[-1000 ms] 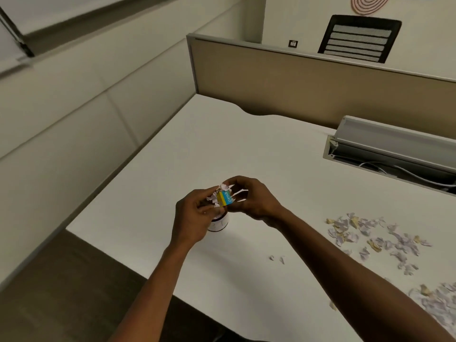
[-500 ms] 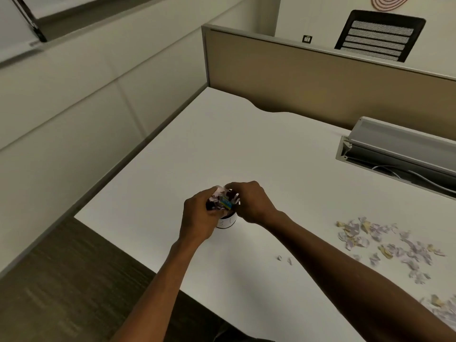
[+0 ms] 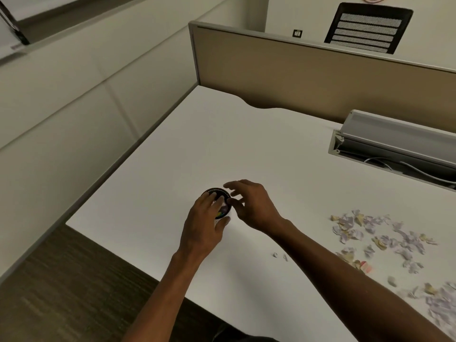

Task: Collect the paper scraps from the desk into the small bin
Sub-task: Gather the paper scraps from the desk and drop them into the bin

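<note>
A small round bin (image 3: 214, 192) with a dark rim and white wall stands near the desk's left front corner. Coloured scraps (image 3: 222, 210) show inside it. My left hand (image 3: 206, 223) lies over the bin, fingers pressing down into its mouth, thumb against its wall. My right hand (image 3: 249, 206) hovers just right of the bin with fingers spread and nothing in it. Loose pale purple and yellow paper scraps (image 3: 377, 233) are scattered on the desk at the right, with two tiny bits (image 3: 280, 255) nearer my right forearm.
The white desk (image 3: 172, 156) ends at a beige partition (image 3: 296, 77) behind. A grey cable tray (image 3: 394, 141) with cables sits at the back right. A black chair (image 3: 365, 28) stands beyond the partition. Dark floor lies left of the desk's edge.
The wad of scraps held above the bin by both hands has gone down into it. My right hand has let go and spread its fingers; my left hand pushes into the bin.
</note>
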